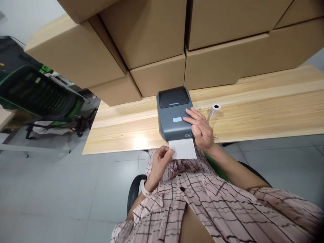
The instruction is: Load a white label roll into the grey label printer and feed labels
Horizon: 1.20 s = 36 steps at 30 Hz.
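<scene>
A dark grey label printer (167, 123) stands near the front edge of the wooden table. From its front slot sticks out a blank white label strip (184, 150), hanging past the table edge. My left hand (162, 158) pinches the strip's left edge between thumb and fingers. My right hand (201, 130) lies on the printer's right side, fingers stretched over the top near the pale blue button (177, 119); it grips nothing. A small white paper roll (216, 107) with a dark core lies to the right of that hand.
Several cardboard boxes (159, 74) are stacked along the back of the wooden table (121, 128), close behind the printer. To the left, beyond the table, stands a black and green mesh chair (43, 94) on the tiled floor. A chair armrest (135, 189) shows beside my left arm.
</scene>
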{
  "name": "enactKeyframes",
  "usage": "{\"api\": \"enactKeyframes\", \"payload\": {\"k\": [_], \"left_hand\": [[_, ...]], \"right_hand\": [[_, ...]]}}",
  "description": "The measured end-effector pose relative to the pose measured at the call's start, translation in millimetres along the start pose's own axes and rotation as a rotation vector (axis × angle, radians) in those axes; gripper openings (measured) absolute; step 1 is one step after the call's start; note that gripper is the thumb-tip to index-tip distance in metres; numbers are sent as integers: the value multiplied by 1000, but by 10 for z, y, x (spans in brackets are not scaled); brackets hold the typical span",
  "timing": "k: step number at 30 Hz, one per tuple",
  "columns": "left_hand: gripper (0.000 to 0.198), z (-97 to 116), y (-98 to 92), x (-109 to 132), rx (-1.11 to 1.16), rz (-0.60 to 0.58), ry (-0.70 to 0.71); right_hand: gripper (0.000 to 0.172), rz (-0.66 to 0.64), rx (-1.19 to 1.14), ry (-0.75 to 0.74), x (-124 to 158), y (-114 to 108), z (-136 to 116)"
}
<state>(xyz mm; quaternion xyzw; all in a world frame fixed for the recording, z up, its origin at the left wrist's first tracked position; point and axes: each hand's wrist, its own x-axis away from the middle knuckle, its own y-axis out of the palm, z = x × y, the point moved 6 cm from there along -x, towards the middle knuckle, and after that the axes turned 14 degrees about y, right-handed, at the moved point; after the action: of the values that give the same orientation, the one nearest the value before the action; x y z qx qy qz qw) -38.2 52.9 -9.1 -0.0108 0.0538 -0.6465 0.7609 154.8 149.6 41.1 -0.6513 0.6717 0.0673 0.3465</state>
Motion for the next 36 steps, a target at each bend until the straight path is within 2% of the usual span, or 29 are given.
{"api": "enactKeyframes", "payload": {"k": [2,6,10,12,14,18,21,22,24,27,29,32,36], "left_hand": [[49,16,132,48,135,-76,-99],[47,53,330,-46,378,-80,-203],[51,25,336,-80,332,-135,-189],[55,-12,251,-66,245,-144,-147],[58,-27,111,-69,137,-103,-74],[52,82,-230,-166,-48,151,153],[38,240,-350,-275,-151,297,375],[39,282,-344,-308,-177,301,444],[51,314,-272,-364,-226,228,531],[69,231,-102,-395,-294,29,537],[76,154,-33,-384,-318,-35,527],[77,94,-17,-370,-316,-20,550],[69,152,-49,-414,-244,21,611]], "right_hand": [[43,22,-8,-14,5,-3,-21],[43,11,8,-57,-9,-19,-39],[41,-87,124,-89,-82,-37,-71],[39,-140,225,-95,-128,-36,-118],[37,-178,315,-98,-182,-31,-183],[29,-267,387,-123,-296,-5,-292],[30,-316,334,-87,-316,-46,-235],[33,-309,288,-50,-295,-84,-183],[45,-256,172,67,-202,-172,-41],[60,-200,33,263,48,-213,189],[63,-203,-4,332,208,-169,267],[66,-210,-42,362,318,-121,263],[68,-250,-94,365,253,-171,151]]}}
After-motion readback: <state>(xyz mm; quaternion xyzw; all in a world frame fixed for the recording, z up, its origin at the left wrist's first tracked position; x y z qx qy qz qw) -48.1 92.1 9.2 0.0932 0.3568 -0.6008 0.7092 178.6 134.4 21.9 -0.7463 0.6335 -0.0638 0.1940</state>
